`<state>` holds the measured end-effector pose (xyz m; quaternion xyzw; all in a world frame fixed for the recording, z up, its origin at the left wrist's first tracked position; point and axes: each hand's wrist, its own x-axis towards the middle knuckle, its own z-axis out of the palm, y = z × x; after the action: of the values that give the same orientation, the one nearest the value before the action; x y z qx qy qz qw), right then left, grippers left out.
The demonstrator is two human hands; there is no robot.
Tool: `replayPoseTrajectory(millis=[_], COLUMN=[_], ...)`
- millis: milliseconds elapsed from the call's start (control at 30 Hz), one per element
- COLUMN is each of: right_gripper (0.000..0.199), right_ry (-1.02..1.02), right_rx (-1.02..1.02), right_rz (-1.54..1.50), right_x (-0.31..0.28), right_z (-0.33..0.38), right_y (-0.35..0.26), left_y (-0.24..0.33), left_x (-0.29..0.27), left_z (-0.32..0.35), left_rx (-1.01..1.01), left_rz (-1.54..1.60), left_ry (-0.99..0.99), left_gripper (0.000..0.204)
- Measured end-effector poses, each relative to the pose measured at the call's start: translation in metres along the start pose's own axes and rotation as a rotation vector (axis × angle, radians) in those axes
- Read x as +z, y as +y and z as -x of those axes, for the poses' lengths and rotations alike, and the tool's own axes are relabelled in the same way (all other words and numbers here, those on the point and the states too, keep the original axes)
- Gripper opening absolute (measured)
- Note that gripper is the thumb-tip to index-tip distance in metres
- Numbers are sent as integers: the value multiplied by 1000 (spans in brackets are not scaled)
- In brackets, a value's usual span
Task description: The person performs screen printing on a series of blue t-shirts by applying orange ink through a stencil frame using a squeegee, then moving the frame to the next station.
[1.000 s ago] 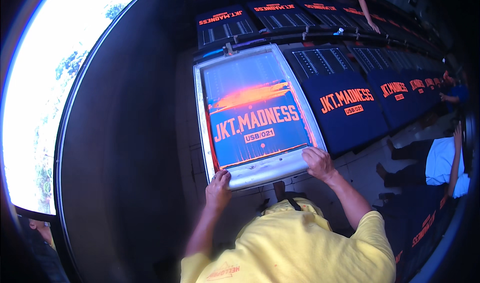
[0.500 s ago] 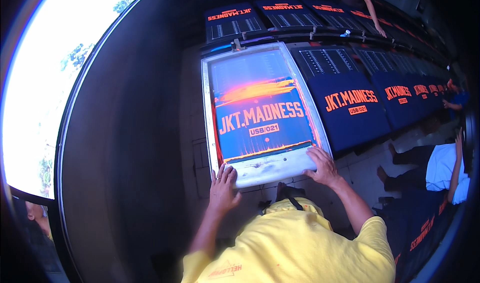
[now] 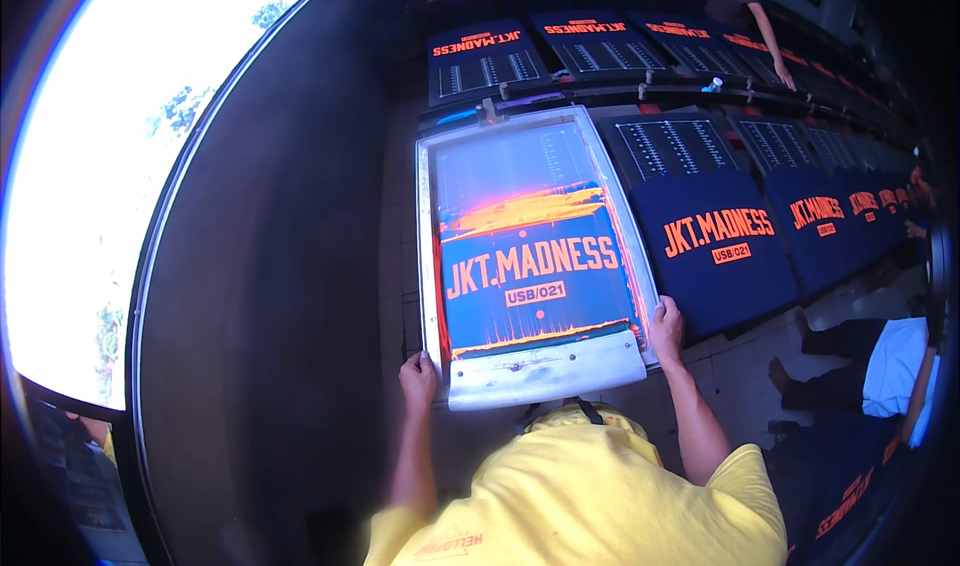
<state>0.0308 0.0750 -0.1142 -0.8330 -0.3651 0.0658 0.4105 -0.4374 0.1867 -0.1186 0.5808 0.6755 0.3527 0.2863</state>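
Note:
A screen-printing frame (image 3: pixel 428 266) with pale metal sides lies in front of me over a dark blue printed piece. Orange ink (image 3: pixel 540 210) forms a thick band across its mesh, with streaks along the right side and near end. Through the mesh, orange lettering shows. A wide white squeegee (image 3: pixel 548 374) rests across the near end, its handle toward me. My left hand (image 3: pixel 418 378) is closed at the frame's near left corner, fingers curled against the edge. My right hand (image 3: pixel 667 328) closes around the right side near the squeegee's end. Neither hand touches the squeegee.
Dark blue printed pieces (image 3: pixel 715 236) lie in a row to the right, with another row (image 3: pixel 590 41) beyond a rail (image 3: pixel 640 91). A co-worker's arm (image 3: pixel 770 41) reaches down at far right. Another person's legs (image 3: pixel 835 371) extend at right. A dark wall panel (image 3: pixel 270 266) stands left.
Both hands have left the squeegee and moved to the frame's two sides, left hand outward and right hand to the right edge. The squeegee now lies unheld, and the whole view has shifted slightly.

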Motion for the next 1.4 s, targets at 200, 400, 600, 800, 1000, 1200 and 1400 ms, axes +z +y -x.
replayPoseTrajectory(millis=[200, 400, 600, 800, 1000, 1200, 1400], right_gripper=[28, 27, 24, 22, 24, 26, 26], right_ry=[13, 15, 24, 25, 100, 264, 411], right_rx=[3, 6, -46, -5, 59, 135, 255], right_rz=[-52, -117, -228, -341, -436, -356, -344], right_x=[-4, -1, 5, -12, -111, -202, -243], right_z=[0, -3, -10, 2, -5, 43, 121], right_y=[-2, 7, 25, 26, 84, 167, 200], left_y=[0, 3, 22, 36, 95, 134, 148], left_x=[1, -2, -4, -18, 40, 108, 154], left_z=[-1, -1, 4, 7, 51, 87, 100], left_rx=[-105, -123, -78, -84, -5, 116, 237], left_rz=[86, 147, 155, 237, 353, 368, 310], left_ry=[-12, 18, 88, 30, -53, -268, -427], left_gripper=[34, 35, 35, 36, 35, 34, 36])
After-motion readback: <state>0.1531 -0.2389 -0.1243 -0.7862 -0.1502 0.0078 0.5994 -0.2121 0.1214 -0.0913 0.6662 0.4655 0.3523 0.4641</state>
